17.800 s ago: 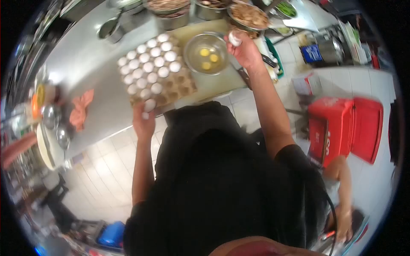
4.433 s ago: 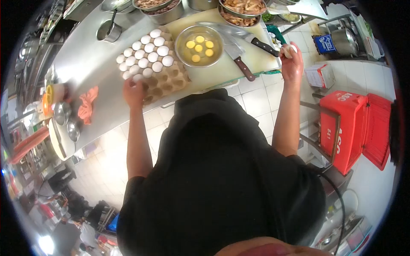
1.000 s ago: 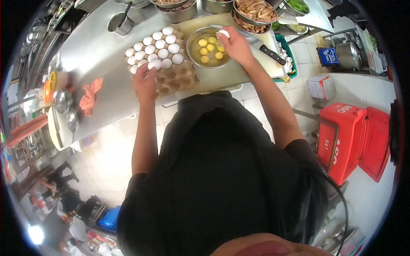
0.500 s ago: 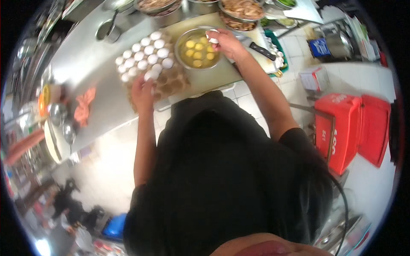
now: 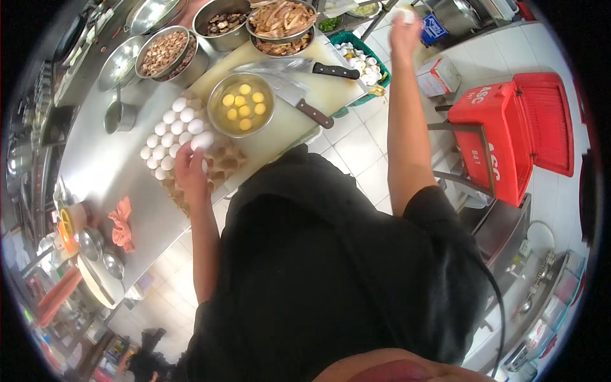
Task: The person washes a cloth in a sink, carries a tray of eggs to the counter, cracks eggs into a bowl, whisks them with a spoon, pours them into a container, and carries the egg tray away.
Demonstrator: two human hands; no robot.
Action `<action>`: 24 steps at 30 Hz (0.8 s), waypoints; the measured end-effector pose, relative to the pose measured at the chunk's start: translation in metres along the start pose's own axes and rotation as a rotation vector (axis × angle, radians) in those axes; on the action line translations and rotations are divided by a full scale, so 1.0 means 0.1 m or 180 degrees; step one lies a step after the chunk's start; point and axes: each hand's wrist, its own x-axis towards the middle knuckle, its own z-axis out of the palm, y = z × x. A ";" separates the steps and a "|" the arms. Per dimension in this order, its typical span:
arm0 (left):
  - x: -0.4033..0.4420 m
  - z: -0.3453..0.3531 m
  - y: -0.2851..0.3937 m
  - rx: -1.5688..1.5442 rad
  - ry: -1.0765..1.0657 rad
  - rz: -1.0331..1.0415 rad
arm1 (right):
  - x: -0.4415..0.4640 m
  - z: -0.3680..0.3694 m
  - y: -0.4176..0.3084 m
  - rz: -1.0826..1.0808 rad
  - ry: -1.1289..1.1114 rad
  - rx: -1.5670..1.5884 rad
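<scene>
My left hand [image 5: 192, 170] is at the cardboard egg tray [image 5: 226, 159], fingers closed around a white egg [image 5: 202, 140] at the edge of the remaining eggs. My right hand [image 5: 405, 41] is stretched far out to the right, past the green basket, with a white eggshell [image 5: 407, 15] in its fingers. Between the hands, a metal bowl [image 5: 271, 114] holds several whole yolks [image 5: 245, 111] in clear egg white. It stands on a pale cutting board [image 5: 289, 130], next to the tray. White shells [image 5: 363, 63] fill the green basket [image 5: 384, 71] beside the board.
A cleaver [image 5: 286, 88] and another knife [image 5: 334, 70] lie on the board, handles to the right. Metal bowls of chopped food [image 5: 167, 52] line the back. An orange cloth [image 5: 121, 223] lies at left. A red bin [image 5: 487, 127] stands on the right.
My right hand has swung from above the bowl out to the right with the shell. My left hand stays at the tray. The view has turned, bringing the basket of shells into fuller sight.
</scene>
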 end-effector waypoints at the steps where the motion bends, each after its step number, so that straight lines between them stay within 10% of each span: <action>1: 0.03 0.04 0.01 -0.0134 -0.0067 -0.0074 | -0.12 0.17 0.45 -0.0175 -0.0260 -0.0926; 7: 0.09 0.14 0.10 0.0093 -0.0267 0.0057 | -1.25 -0.11 -0.16 0.0421 -0.0292 0.0894; 9: 0.07 0.21 0.13 0.0067 -0.0445 -0.0065 | -1.68 -0.23 -0.76 0.0633 -0.1479 0.0820; 17: 0.00 0.62 -0.07 -0.0227 -0.1385 -0.0174 | -2.56 0.01 -1.90 -0.1352 -0.3976 0.1865; 24: 0.04 0.44 -0.28 0.0385 -0.1005 0.0279 | -2.34 -0.13 -1.12 0.1576 -0.3296 0.2683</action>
